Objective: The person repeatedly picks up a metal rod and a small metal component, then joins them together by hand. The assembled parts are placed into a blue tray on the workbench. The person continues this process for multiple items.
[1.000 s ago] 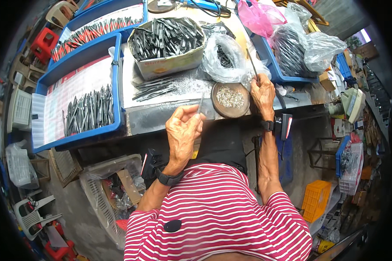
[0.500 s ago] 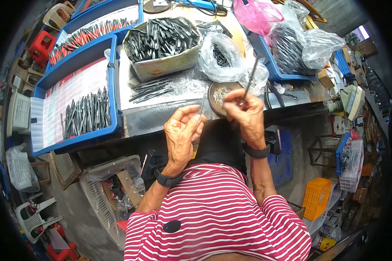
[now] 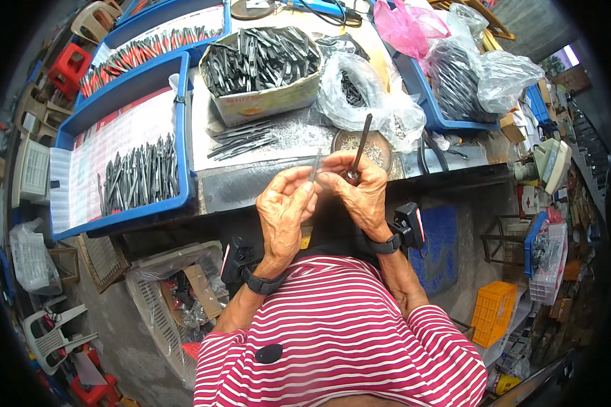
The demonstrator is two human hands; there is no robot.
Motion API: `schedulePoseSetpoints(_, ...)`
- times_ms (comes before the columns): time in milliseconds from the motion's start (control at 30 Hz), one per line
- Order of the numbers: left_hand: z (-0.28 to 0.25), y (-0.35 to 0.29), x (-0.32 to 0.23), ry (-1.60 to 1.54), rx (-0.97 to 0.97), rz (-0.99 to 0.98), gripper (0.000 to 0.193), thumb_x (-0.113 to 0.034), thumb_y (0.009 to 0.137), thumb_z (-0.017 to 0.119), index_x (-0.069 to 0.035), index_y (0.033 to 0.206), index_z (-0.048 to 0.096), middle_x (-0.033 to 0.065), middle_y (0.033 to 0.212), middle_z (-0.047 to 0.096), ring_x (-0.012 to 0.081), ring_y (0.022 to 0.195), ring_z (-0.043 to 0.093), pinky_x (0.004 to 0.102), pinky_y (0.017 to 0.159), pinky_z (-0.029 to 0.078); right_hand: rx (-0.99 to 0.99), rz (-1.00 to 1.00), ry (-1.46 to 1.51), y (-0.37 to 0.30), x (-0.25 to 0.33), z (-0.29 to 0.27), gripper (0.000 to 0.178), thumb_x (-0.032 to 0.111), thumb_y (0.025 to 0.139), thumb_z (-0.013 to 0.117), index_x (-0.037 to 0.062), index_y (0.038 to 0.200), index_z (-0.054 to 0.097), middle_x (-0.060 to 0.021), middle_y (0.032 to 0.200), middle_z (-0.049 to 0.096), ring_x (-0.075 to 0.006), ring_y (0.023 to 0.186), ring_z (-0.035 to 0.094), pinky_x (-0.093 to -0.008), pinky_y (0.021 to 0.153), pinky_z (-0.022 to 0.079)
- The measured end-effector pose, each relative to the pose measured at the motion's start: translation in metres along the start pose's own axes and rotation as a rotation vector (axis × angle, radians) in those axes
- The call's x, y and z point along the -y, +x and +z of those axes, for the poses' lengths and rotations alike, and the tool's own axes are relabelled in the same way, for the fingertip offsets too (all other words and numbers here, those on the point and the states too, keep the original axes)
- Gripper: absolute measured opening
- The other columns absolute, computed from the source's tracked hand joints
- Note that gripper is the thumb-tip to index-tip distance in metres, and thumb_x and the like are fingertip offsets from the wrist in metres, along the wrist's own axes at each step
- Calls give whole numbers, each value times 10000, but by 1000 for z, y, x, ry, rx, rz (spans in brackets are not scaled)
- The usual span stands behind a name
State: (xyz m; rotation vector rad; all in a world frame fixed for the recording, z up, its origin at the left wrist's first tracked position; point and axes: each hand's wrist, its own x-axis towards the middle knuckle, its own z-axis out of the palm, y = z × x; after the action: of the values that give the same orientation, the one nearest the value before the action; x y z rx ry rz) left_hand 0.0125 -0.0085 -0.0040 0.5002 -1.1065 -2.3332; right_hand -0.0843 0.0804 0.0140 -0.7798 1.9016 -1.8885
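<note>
My left hand [image 3: 283, 203] is closed, pinching a thin grey strip [image 3: 316, 165] that points up between thumb and fingers. My right hand [image 3: 360, 193] grips a slim dark rod-like tool [image 3: 363, 144], its shaft slanting up and a shiny part near the palm. The right thumb and fingertips meet the left fingers beside the strip; whether they pinch a small part there is too small to tell. Just beyond the right hand lies a round brown dish [image 3: 385, 150] of tiny metal parts. A loose bunch of dark strips [image 3: 243, 140] rests on the bench to the left.
A carton [image 3: 268, 102] packed with dark strips stands behind the hands, beside a clear plastic bag [image 3: 349, 112]. Blue trays [image 3: 183, 136] with strips sit at left; another blue tray [image 3: 458, 125] with bagged pieces is at right. The bench's dark front edge [image 3: 237, 186] runs below.
My right hand has moved left from beside the dish and come together with my left hand at the strip. The dark tool is still in it, now more upright. The left hand has barely moved.
</note>
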Motion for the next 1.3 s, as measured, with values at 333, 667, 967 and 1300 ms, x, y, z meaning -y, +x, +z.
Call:
schedulePoseSetpoints(333, -4, 5, 2, -33, 29, -24, 233, -5, 858, 539, 46, 1085, 531, 98, 810, 604, 64, 572, 462, 144, 434, 308, 45, -131, -120, 4, -6, -3, 193, 23, 763, 681, 5, 940, 607, -44, 819, 632, -93, 758, 604, -212, 649, 493)
schedulePoseSetpoints(667, -11, 13, -6, -107, 199, -113, 214, -25, 853, 553, 40, 1056, 541, 104, 794, 605, 68, 559, 467, 153, 450, 325, 201, 255, 378, 19, 0, -20, 300, -1, 718, 705, 6, 947, 511, -61, 758, 624, -83, 627, 571, -188, 538, 450)
schedulePoseSetpoints(967, 5, 10, -1, 283, -13, 188, 207, -3, 852, 562, 29, 1057, 567, 47, 779, 597, 37, 561, 444, 160, 483, 320, 145, 151, 282, 29, -4, -11, 408, 12, 699, 718, -21, 1060, 532, -30, 778, 629, -70, 714, 572, -188, 665, 447)
schedulePoseSetpoints(1300, 5, 9, 1, 425, -175, 325, 196, -5, 866, 551, 29, 1058, 574, 18, 799, 583, 28, 600, 461, 155, 514, 365, 119, 62, 101, 27, 0, 9, 346, 103, 787, 661, -55, 1081, 567, -20, 799, 649, -41, 730, 555, -179, 664, 443)
